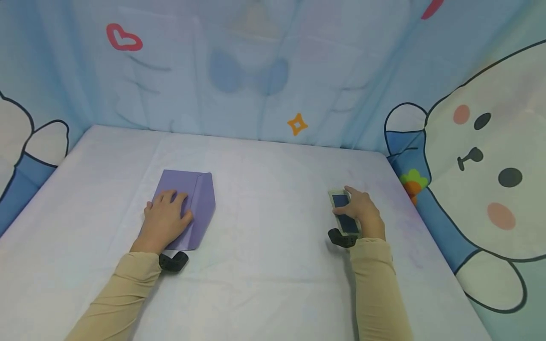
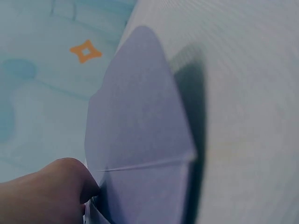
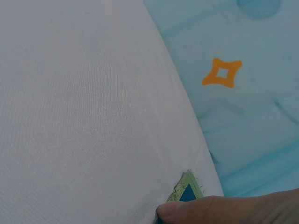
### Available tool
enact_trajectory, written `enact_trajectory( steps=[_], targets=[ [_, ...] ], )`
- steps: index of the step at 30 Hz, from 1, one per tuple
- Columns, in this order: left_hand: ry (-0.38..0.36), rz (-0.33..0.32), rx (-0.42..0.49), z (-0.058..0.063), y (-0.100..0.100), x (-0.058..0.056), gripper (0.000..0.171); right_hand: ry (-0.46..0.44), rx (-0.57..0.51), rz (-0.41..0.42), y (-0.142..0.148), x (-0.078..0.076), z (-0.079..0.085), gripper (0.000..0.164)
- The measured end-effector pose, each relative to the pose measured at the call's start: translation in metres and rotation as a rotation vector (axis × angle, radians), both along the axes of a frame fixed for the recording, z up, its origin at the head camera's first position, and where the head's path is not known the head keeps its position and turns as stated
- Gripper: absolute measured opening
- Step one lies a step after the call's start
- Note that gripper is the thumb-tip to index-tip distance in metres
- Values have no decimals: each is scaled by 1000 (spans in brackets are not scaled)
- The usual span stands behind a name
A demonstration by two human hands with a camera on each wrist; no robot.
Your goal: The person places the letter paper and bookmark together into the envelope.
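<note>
A purple paper envelope [image 1: 202, 208] lies on the left half of the table, its flap unfolded toward the right. My left hand [image 1: 164, 220] rests on it with bent fingers spread over the paper. In the left wrist view, the thumb sits by the envelope's mouth, below the raised flap [image 2: 135, 112]. At the right, my right hand [image 1: 364, 213] holds a small rectangular card [image 1: 341, 201] with a pale green border and dark blue middle. Its thumb lies at the left edge and a finger at the far end. Only the card's corner [image 3: 188, 193] shows in the right wrist view.
A white cloth covers the table [image 1: 264, 227]. Behind it hangs a light blue curtain [image 1: 256, 94] with printed hearts and stars, and a cartoon-animal print [image 1: 503, 166] runs along the right side. Each wrist carries a black camera mount [image 1: 174, 262].
</note>
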State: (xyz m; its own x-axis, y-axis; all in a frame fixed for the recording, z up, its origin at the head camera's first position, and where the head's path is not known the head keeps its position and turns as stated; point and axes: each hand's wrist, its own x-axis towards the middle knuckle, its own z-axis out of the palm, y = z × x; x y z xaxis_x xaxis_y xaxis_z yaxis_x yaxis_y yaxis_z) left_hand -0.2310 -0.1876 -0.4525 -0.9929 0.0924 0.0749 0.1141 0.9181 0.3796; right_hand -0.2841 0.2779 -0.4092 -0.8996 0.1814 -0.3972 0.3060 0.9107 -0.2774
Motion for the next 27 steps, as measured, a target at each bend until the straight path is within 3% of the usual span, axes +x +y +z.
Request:
enact_trajectory(
  steps=[14, 27],
  targets=[
    [-2, 1, -14, -3, 0, -3, 52, 43, 36, 43, -15, -4, -6, 85],
    [8, 6, -15, -2, 1, -2, 51, 75, 58, 83, -48, -4, -7, 83]
  ],
)
